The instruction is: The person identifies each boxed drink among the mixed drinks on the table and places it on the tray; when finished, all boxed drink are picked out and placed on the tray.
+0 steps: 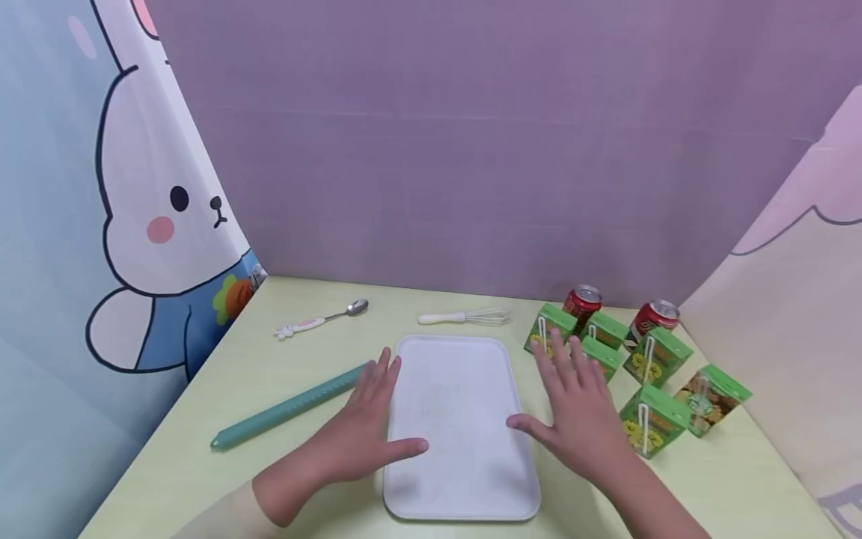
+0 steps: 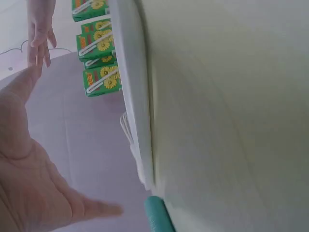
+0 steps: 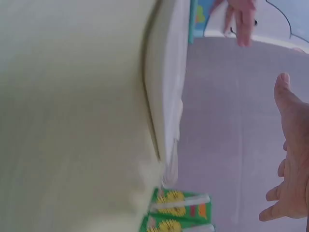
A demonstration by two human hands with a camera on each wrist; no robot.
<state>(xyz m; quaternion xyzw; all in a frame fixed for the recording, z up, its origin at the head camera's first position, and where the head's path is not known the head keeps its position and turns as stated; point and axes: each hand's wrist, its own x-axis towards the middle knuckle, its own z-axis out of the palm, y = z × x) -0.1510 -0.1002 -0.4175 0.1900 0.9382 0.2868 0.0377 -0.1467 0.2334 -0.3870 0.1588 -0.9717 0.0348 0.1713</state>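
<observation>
A white rectangular tray [image 1: 458, 419] lies on the pale yellow table, between my two hands. My left hand [image 1: 360, 430] hovers over its left edge, fingers straight and thumb spread, holding nothing. Beyond the right edge my right hand [image 1: 579, 412] is held out with spread fingers, also without anything in it. Green drink cartons [image 1: 656, 421] with white straws stand to the right of that hand, and its fingertips hide part of the ones behind. In the left wrist view the left palm [image 2: 34, 188] appears above the tray's level, apart from the tray.
Two red cans [image 1: 582, 303] stand behind the cartons. A white-handled whisk [image 1: 465, 317] lies past the tray's far edge, and a spoon [image 1: 323, 320] with a decorated handle is farther left. Near the left hand lies a long green stick-like object [image 1: 289, 408]. Printed cloth [image 1: 471, 150] surrounds the table.
</observation>
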